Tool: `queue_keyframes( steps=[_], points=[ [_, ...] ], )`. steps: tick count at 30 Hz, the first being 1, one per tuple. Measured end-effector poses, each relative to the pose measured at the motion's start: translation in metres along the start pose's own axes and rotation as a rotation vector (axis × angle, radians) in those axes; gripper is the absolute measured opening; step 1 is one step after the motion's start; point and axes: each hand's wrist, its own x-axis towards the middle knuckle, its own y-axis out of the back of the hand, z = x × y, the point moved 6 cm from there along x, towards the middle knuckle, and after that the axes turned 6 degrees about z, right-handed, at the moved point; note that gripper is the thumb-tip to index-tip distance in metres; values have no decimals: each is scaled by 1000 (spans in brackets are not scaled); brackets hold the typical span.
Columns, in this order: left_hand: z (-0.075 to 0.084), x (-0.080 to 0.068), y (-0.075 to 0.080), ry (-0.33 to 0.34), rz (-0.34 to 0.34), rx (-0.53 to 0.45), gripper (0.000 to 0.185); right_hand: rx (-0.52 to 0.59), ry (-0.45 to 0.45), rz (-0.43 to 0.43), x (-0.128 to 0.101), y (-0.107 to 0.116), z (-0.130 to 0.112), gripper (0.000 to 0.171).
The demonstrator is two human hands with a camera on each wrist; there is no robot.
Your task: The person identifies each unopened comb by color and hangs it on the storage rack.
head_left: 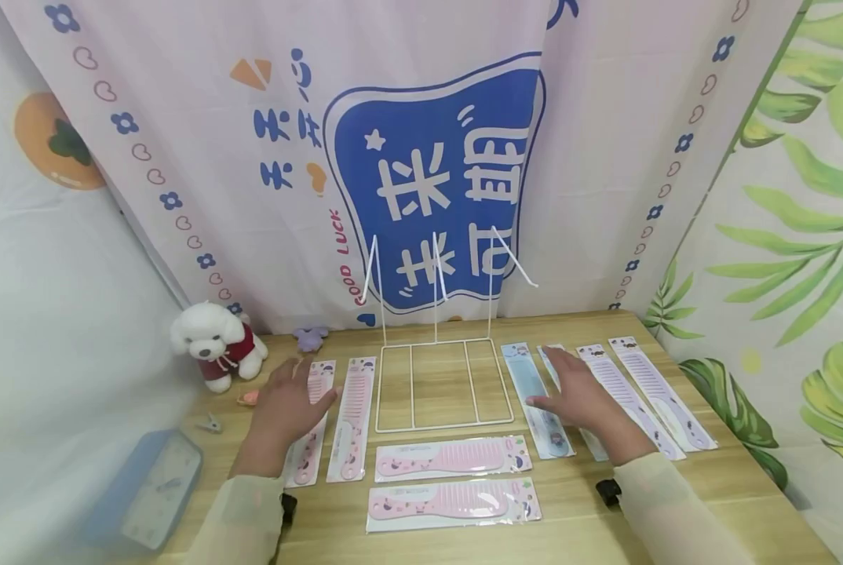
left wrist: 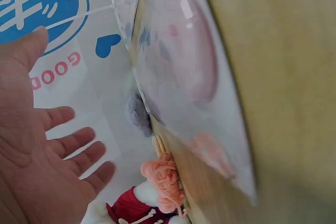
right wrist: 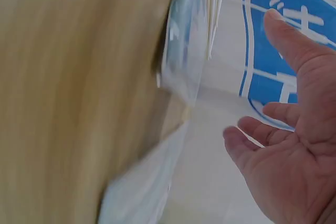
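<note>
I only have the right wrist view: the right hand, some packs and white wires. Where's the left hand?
Observer: In the head view, the left hand is left of the rack, covering part of a pink comb.
Operator: My view doesn't reach that far. Is it gripping anything?
Observer: No. The left wrist view shows its fingers spread, with nothing between them.
Operator: And what lies on the near side of the rack?
Observer: Two more packaged combs, both pink, lying crosswise one in front of the other.
</note>
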Motion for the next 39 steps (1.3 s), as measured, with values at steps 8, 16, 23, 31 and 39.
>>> queue_keyframes(
  steps=[8, 16, 23, 31, 39],
  points=[
    [-11, -15, -14, 103, -123, -73, 99, 68, 52, -80, 5, -24, -24, 95],
    [-17, -21, -24, 190, -209, -86, 104, 88, 69, -154, 10, -41, -35, 82],
    [-17, -20, -26, 233, -216, -71, 85, 92, 127, -206, 11, -53, -43, 53],
    [-25, -16, -34, 299, -250, -55, 55, 42, 139, -221, 12, -57, -46, 30],
    [-20, -16, -23, 334, -295, -26, 56, 28, 138, -217, 14, -58, -46, 28]
  ],
)
